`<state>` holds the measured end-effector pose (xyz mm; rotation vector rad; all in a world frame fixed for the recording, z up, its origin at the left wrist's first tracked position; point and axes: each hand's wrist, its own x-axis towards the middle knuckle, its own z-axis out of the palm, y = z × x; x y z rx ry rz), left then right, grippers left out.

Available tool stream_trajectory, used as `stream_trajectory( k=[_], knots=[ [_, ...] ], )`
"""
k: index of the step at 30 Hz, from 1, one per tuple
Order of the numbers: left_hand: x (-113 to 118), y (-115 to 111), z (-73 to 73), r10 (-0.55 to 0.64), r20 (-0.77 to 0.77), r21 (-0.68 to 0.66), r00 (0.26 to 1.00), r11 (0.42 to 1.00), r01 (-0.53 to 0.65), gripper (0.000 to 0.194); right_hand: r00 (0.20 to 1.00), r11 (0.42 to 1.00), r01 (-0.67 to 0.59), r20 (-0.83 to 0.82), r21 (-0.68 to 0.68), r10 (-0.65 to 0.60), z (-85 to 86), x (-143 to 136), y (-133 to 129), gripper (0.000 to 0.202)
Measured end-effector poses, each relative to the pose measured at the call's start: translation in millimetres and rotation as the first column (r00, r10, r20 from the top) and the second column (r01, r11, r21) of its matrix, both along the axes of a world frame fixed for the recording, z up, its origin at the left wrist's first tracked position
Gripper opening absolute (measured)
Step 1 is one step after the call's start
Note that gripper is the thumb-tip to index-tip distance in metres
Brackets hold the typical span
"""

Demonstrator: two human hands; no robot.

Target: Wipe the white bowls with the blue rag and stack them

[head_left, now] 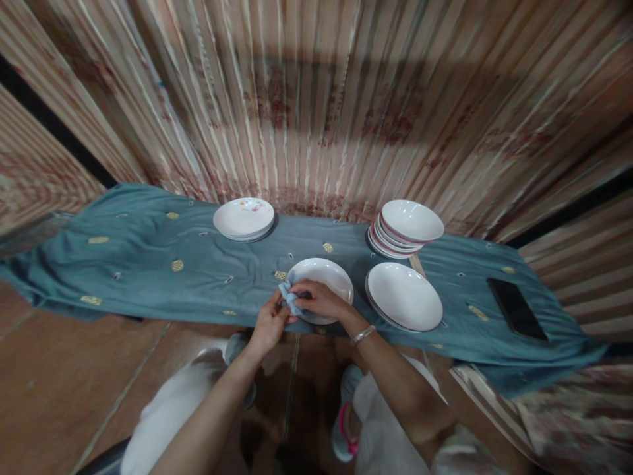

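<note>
A white shallow plate (329, 274) sits near the front edge of the cloth-covered table, in front of me. My left hand (270, 324) is closed at the plate's near-left rim, its fingertips close against a light blue cloth (288, 295). My right hand (321, 300), with a silver bangle on the wrist, reaches over the plate and pinches that blue cloth at the left rim. Part of the plate is hidden under my right hand. Just to the right lies a small stack of white plates (405, 295).
Plates with a floral print (244, 218) are stacked at the back left. A taller stack of white bowls with red-edged dishes (413, 221) stands at the back right. A black phone (517, 309) lies on the green tablecloth (143, 264) at right. Behind hangs a striped curtain (316, 99).
</note>
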<state>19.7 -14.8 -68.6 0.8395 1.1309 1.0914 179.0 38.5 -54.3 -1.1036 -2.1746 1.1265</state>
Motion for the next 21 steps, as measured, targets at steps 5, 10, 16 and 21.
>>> stream_trajectory(
  k=[5,10,16,21],
  knots=[
    [1.8,0.1,3.3,0.028,0.036,-0.037,0.999,0.999,-0.027,0.071,0.994,0.995,-0.052,0.088,-0.084,0.060,11.9,8.5,-5.8,0.018],
    [1.4,0.4,6.1,0.004,0.050,-0.060,0.999,0.998,-0.001,0.078,0.950,0.994,-0.070,0.298,-0.081,0.091,26.2,18.6,-14.2,0.015],
    [-0.3,0.0,5.1,-0.002,0.032,-0.042,0.999,0.999,0.003,0.079,0.839,1.000,-0.003,0.544,0.004,0.000,37.6,36.7,-25.3,0.020],
    [1.6,0.2,5.3,0.016,0.009,-0.048,1.000,0.999,-0.016,0.079,0.757,0.994,0.059,0.645,0.095,-0.106,36.1,47.9,-26.2,0.022]
  ],
)
